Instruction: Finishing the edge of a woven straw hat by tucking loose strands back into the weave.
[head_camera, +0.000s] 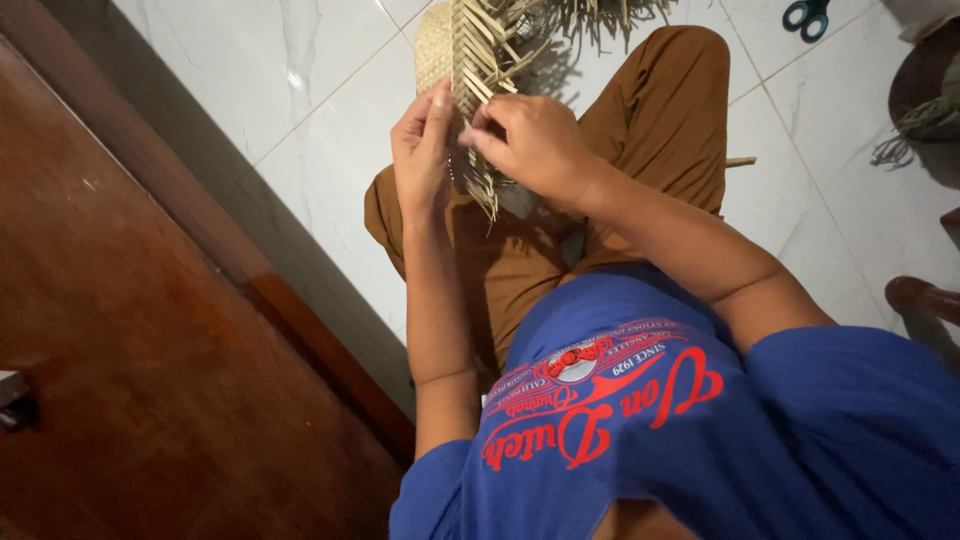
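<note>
Head view: woven palm-strip mat (462, 45) held upright over lap, above brown trousers (640, 110). Left hand (422, 145) pinches mat edge; right hand (535, 145) pinches loose strip. Likely light, springy, brittle at folds; hold near woven edge. Scissors (806, 17) on tiled floor (330, 130).

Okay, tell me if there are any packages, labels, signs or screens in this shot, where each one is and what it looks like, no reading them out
No packages, signs or screens show.
Printed shirt graphic: the only lettering in view, on the chest of the blue shirt, low and right of centre; red script with white outlines around a small round red and white emblem.
Above it, the left hand and right hand both grip the woven straw piece, which bears no label.
</note>
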